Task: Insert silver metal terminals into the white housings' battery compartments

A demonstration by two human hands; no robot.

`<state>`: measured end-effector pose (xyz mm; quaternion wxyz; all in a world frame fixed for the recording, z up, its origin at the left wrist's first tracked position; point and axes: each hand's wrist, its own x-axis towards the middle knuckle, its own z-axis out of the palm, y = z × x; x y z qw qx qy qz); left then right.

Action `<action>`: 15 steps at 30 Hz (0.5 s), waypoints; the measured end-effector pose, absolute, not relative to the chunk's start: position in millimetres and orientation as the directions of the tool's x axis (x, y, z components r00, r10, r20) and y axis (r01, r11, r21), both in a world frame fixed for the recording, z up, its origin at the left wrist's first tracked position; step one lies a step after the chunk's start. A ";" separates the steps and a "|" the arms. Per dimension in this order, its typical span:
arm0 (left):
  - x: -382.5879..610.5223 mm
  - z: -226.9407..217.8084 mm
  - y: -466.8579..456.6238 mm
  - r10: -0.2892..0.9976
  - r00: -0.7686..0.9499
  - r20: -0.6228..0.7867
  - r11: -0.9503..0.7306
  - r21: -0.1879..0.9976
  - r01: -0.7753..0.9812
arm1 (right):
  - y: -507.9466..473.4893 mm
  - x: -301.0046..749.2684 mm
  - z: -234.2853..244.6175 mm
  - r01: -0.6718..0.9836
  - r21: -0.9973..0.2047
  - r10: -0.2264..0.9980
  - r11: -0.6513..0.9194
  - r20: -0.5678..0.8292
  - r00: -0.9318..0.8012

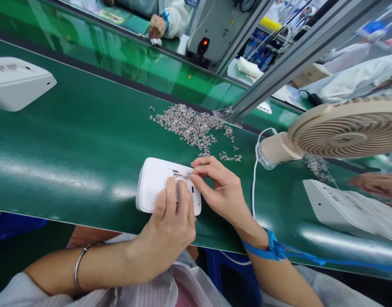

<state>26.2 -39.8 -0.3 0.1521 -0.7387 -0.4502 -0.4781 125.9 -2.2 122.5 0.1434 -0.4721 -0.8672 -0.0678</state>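
Across the green conveyor belt (71,140) lay a loose heap of small metal clips (189,124), just beyond the white plastic housing (154,181) that sat near the belt's front edge. A second white housing (18,83) rested far to the left on the belt, and a third white unit (349,209) lay at the right, with another person's hand (379,185) just above it. A beige desk fan (343,134) leaned in from the right, its white cable (255,179) dropping past the person's right wrist. Behind the belt rose a grey metal frame post (279,64), and at the far side a co-worker's hand (157,26) rested in a white sleeve.

The left hand (170,226) lay curled over the near end of the housing, fingers pressing down on its top and steadying it; a metal bangle (82,260) circled that wrist. The right hand (219,187) came in from the right, thumb and forefinger pinched on a small metal clip (182,174) held against the housing's upper face. A blue wrist strap (269,249) wrapped the right wrist, its cord trailing off to the right.
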 end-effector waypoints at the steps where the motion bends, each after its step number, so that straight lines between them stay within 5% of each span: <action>1: 26.5 -0.3 -39.6 0.522 0.140 0.842 -0.550 0.207 0.809 | -2.6 125.8 122.7 0.842 -0.027 0.805 0.539 0.311 -0.506; 10: 25.4 0.1 -39.5 0.521 0.148 0.841 -0.554 0.202 0.808 | -2.3 128.6 120.9 0.837 0.046 0.802 0.545 0.262 -0.537; 15: 25.0 0.5 -38.9 0.512 0.137 0.848 -0.558 0.207 0.804 | -1.9 128.0 119.6 0.777 0.231 0.732 0.585 0.262 -0.629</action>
